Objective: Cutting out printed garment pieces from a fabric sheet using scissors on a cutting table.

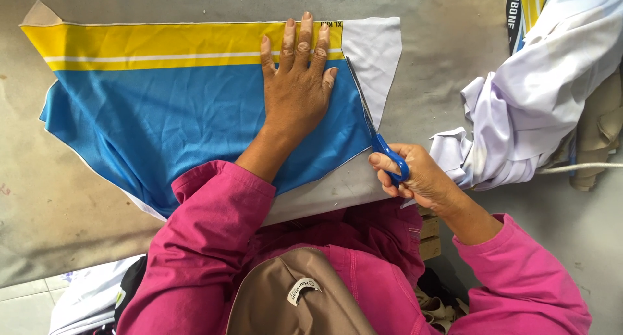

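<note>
Both hands are on the job: my left hand (296, 82) lies flat, fingers spread, pressing the blue and yellow cloth (195, 108) onto the grey table (441, 56). My right hand (415, 176) is closed around blue-handled scissors (379, 130), blades along the cloth's white right edge. White fabric (538, 95) is heaped at far right

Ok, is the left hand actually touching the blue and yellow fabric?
Touching. The head view shows the left hand pressed flat, fingers spread, on the blue and yellow fabric, with no gap beneath the palm.
</note>
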